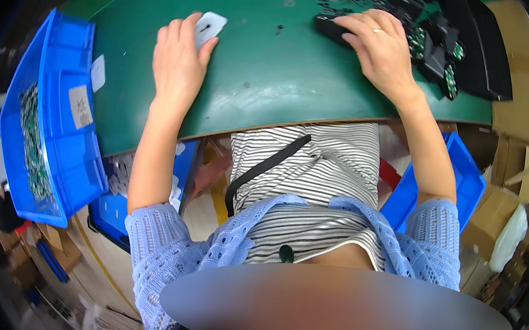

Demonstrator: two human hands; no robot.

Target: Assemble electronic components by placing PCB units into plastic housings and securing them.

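Pinching white piece (214, 24) in left hand (181, 53), black piece (328, 28) in right hand (383, 52), across open green tabletop (271, 69), inside front edge (281, 124).

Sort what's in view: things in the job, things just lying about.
Likely in the job:
flat white plastic-looking piece, in the left hand;
long black plastic-looking part, touched by the right hand.

Seemingly just lying about:
brown cardboard boxes;
translucent white plastic bag.

That small white piece (212, 23), round-cornered (I spot a dark mark on its face), sits aslant in the left hand (179, 59); a longish black piece (328, 28) slants, partly covered, under the right hand (384, 54).
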